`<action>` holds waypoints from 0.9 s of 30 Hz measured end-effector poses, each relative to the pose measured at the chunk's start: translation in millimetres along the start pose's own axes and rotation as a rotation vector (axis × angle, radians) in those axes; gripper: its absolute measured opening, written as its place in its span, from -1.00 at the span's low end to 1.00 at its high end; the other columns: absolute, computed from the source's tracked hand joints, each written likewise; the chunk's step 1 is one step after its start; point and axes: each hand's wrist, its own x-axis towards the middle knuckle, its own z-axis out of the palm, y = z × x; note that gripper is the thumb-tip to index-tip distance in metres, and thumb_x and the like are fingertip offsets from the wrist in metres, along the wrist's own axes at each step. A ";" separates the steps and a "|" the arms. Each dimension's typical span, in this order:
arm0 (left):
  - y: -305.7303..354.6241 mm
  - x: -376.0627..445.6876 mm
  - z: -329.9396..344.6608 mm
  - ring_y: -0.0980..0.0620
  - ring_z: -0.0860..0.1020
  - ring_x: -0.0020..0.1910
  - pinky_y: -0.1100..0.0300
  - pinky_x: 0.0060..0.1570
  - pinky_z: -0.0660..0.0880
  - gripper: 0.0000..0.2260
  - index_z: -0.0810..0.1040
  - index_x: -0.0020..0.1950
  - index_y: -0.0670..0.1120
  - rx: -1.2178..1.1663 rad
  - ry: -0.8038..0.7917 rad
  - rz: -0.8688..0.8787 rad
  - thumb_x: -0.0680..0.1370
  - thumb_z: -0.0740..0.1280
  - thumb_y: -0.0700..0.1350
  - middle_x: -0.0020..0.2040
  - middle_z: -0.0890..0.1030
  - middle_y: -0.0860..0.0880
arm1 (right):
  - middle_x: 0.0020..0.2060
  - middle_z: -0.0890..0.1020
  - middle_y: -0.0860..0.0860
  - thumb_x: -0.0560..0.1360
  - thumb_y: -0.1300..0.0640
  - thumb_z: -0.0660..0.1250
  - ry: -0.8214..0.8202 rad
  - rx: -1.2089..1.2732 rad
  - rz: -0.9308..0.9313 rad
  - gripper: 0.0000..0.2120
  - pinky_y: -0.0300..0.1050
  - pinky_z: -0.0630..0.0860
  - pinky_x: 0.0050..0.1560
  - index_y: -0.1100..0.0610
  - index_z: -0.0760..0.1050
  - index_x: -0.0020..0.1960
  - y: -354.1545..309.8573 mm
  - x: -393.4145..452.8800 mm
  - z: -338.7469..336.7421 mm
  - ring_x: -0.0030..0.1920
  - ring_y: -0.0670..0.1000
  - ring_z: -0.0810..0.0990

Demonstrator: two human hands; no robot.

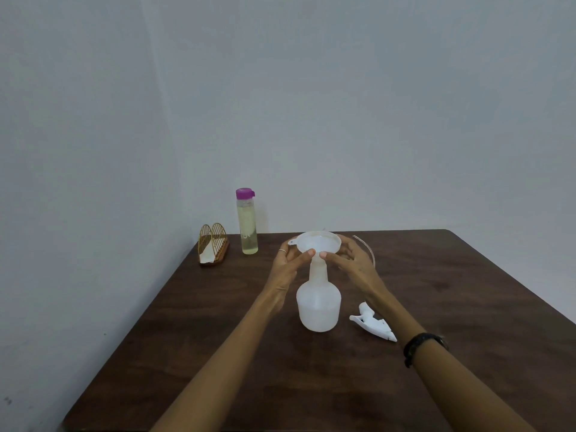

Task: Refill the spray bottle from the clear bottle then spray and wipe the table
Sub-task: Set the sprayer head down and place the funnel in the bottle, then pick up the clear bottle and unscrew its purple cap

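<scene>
A white translucent spray bottle (318, 304) stands upright mid-table with its head off. A white funnel (318, 241) sits in its neck. My left hand (288, 265) and my right hand (352, 261) hold the funnel from either side, thumbs pressed at the base of its cone. The spray head (372, 322) lies on the table to the right of the bottle, and its thin tube (367, 247) curves away behind my right hand. The clear bottle (247, 222) with a purple cap, nearly full of pale yellowish liquid, stands upright at the back left.
A wooden napkin holder (213, 246) with a white napkin stands at the back left corner of the dark wooden table (218, 338). Grey walls close off the back and left. The table's right edge runs diagonally at the right.
</scene>
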 end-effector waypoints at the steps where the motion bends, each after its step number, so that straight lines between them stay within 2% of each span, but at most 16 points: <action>1: -0.4 0.1 0.4 0.23 0.49 0.04 0.39 -0.12 0.39 -0.58 0.32 0.37 -0.06 0.000 0.000 -0.001 0.53 0.31 -0.14 0.19 0.52 0.05 | 0.17 0.56 -0.08 0.41 0.08 0.45 0.000 -0.007 -0.003 -0.46 -0.33 0.47 0.01 0.05 0.38 0.35 -0.7 -1.0 0.6 0.24 -0.04 0.52; 4: -2.7 -1.3 -1.1 0.27 0.48 0.03 0.36 -0.09 0.39 -0.54 0.26 0.41 -0.05 -0.014 0.007 0.000 0.54 0.30 -0.15 0.20 0.50 0.07 | 0.34 0.38 -0.05 0.39 0.06 0.47 0.101 -0.101 -0.033 -0.27 -0.17 0.34 0.25 0.04 0.20 0.46 -3.1 -5.1 3.1 0.35 -0.06 0.34; 6: -6.7 -2.4 -6.4 0.23 0.48 0.11 0.28 0.06 0.37 -0.48 0.20 0.45 -0.04 -0.054 0.033 -0.006 0.53 0.30 -0.16 0.27 0.48 0.06 | 0.34 0.33 -0.18 0.37 0.02 0.49 0.229 -0.187 -0.163 -0.27 -0.13 0.30 0.35 0.03 0.24 0.44 -6.7 -11.0 6.8 0.37 -0.08 0.29; 8: -11.5 -4.0 -15.0 0.11 0.41 0.28 0.19 0.24 0.29 -0.43 0.18 0.47 -0.02 -0.069 0.071 -0.004 0.51 0.33 -0.14 0.38 0.41 0.02 | 0.19 0.36 -0.32 0.37 -0.02 0.46 0.328 -0.250 -0.391 -0.40 -0.35 0.29 0.29 0.04 0.34 0.34 -14.2 -17.7 15.5 0.26 -0.24 0.34; 10: -15.8 -6.9 -25.4 0.05 0.36 0.37 0.12 0.31 0.27 -0.45 0.23 0.44 0.00 -0.067 0.102 0.004 0.50 0.35 -0.12 0.39 0.40 0.01 | 0.12 0.45 -0.23 0.40 0.04 0.43 0.345 -0.300 -0.563 -0.56 -0.47 0.31 0.21 0.04 0.40 0.24 -23.1 -22.2 31.0 0.18 -0.29 0.40; 12: -18.2 -10.2 -36.9 0.04 0.41 0.33 0.04 0.35 0.29 -0.51 0.33 0.37 0.00 -0.061 0.131 0.001 0.47 0.38 -0.09 0.33 0.47 0.01 | 0.09 0.51 -0.11 0.45 0.16 0.41 0.284 -0.299 -0.636 -0.68 -0.45 0.36 0.18 0.09 0.45 0.18 -30.2 -23.7 53.7 0.14 -0.22 0.47; 14: -18.5 -10.4 -50.0 0.04 0.49 0.26 -0.06 0.34 0.35 -0.56 0.44 0.28 -0.01 -0.068 0.164 -0.008 0.43 0.41 -0.02 0.23 0.55 0.02 | 0.04 0.54 -0.06 0.48 0.23 0.35 0.194 -0.284 -0.648 -0.78 -0.49 0.37 0.11 0.16 0.50 0.13 -32.0 -22.6 80.5 0.08 -0.28 0.47; 17: -17.3 -4.4 -72.1 -0.04 0.54 0.21 -0.12 0.26 0.43 -0.84 0.53 0.08 0.02 -0.079 0.240 -0.025 0.51 0.34 -0.04 0.17 0.60 -0.07 | 0.05 0.55 -0.01 0.51 0.25 0.30 0.092 -0.232 -0.516 -0.79 -0.58 0.35 0.03 0.16 0.50 0.15 -20.5 -13.0 119.3 0.03 -0.34 0.47; 18: -16.8 -1.1 -80.1 -0.07 0.55 0.20 -0.13 0.24 0.45 -0.88 0.54 0.05 0.02 -0.077 0.274 -0.031 0.53 0.32 -0.05 0.15 0.61 -0.10 | 0.07 0.53 -0.04 0.52 0.23 0.29 0.079 -0.203 -0.446 -0.76 -0.59 0.35 0.02 0.13 0.48 0.18 -14.9 -7.3 129.8 0.04 -0.35 0.46; 21: -12.5 12.6 -102.6 -0.07 0.57 0.16 -0.14 0.20 0.48 -0.85 0.52 0.10 -0.03 -0.032 0.347 -0.039 0.54 0.30 -0.10 0.12 0.62 -0.09 | 0.12 0.47 -0.12 0.52 0.16 0.31 0.084 -0.069 -0.203 -0.68 -0.42 0.38 0.12 0.07 0.41 0.26 1.0 14.3 156.4 0.12 -0.25 0.45; 23: -9.3 23.1 -113.9 -0.02 0.56 0.14 -0.09 0.19 0.48 -0.80 0.49 0.16 -0.06 0.002 0.351 -0.025 0.54 0.28 -0.14 0.10 0.61 -0.06 | 0.11 0.45 -0.10 0.52 0.14 0.32 0.119 0.022 -0.069 -0.64 -0.35 0.38 0.09 0.11 0.37 0.30 8.8 30.2 170.7 0.15 -0.15 0.44; 27: -14.2 54.0 -133.3 0.04 0.54 0.11 0.00 0.20 0.48 -0.70 0.39 0.29 -0.11 0.106 0.305 -0.004 0.56 0.26 -0.14 0.15 0.57 -0.07 | 0.04 0.44 -0.07 0.53 0.18 0.30 0.174 0.057 0.045 -0.61 -0.52 0.38 -0.17 0.17 0.33 0.33 31.6 68.9 196.7 0.04 -0.13 0.46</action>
